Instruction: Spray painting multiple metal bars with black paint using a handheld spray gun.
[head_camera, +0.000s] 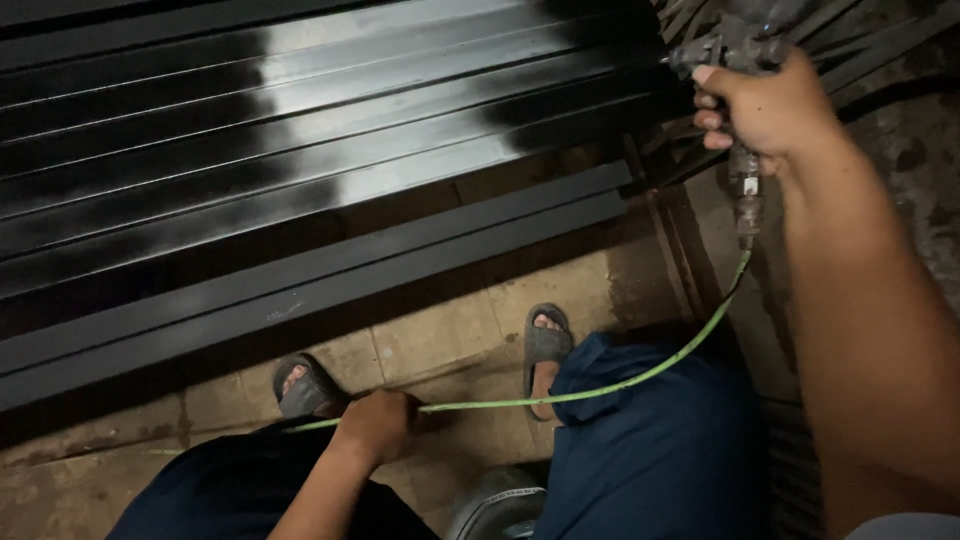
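Right hand (765, 110), far right: fingers wrapped tight around the grip of a spray gun (742, 60), nozzle facing left toward the black metal bars (300, 130), glossy with a pale patch. Green hose (640, 375) runs from the gun's base, near and leftward. Left hand (378, 425), near centre: fingers closed on the hose, above grey sandals (545, 345).

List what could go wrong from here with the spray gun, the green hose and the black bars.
1. The green hose runs across the knees and over the sandalled feet; it may snag or trip.
2. The left hand holds the hose taut, so a tug could jerk the spray gun in the right hand off line.
3. The black bars look glossy, perhaps wet; the hose or a leg brushing them might smear them.
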